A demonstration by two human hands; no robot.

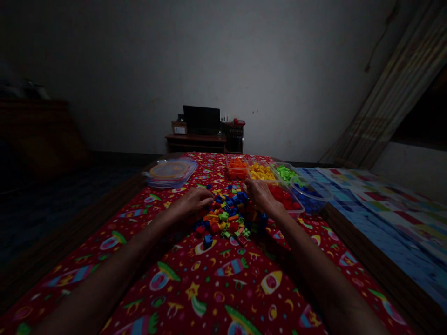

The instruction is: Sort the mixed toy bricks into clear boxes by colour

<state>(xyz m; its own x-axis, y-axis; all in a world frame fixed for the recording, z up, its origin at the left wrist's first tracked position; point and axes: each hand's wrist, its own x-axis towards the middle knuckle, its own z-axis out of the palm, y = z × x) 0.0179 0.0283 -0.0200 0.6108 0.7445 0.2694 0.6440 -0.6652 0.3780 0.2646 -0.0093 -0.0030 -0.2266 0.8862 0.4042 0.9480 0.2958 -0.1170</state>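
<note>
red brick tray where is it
In the head view, the clear tray of red bricks sits right of centre, by the right hand, with the blue-brick tub to its right and the green-brick tray beyond it.

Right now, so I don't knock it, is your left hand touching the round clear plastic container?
Apart: the head view shows red printed cloth between the left hand and the round clear plastic container.

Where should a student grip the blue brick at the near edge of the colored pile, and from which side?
Probably best to pinch the blue brick by two opposite flat sides, coming from above and the near side. It sits at the near edge of the pile of plastic bricks, slightly apart, so fingertips can reach it without pressing into the others on the red printed cloth.
</note>
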